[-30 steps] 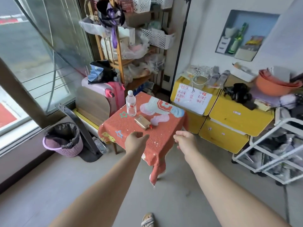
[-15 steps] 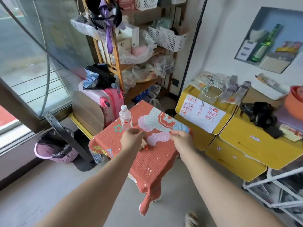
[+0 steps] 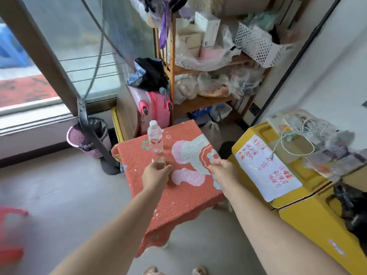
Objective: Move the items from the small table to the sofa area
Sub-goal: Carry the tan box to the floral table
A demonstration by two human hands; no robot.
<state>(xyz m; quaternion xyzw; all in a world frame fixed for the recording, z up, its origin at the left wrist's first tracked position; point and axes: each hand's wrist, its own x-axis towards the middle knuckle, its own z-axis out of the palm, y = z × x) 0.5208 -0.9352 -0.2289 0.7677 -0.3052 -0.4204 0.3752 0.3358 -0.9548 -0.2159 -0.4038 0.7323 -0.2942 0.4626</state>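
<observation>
My left hand (image 3: 156,174) is out over the middle of the small table (image 3: 178,195), fingers curled down around something small that I cannot make out, because the hand covers it and the picture is smeared there; whether I am really gripping it I cannot tell. My right hand (image 3: 224,172) hangs loosely curled over the table's right edge, holding nothing.

The water bottle (image 3: 155,138) stands upright near the far left corner of the tabletop, just beyond my left hand. It is clear plastic with a white cap, a see-through label band around the middle, and looks full or nearly so. The tabletop is covered with an orange-red cloth (image 3: 174,213) patterned with white and pink shapes and small stars, and its front corner hangs down towards the floor.
</observation>
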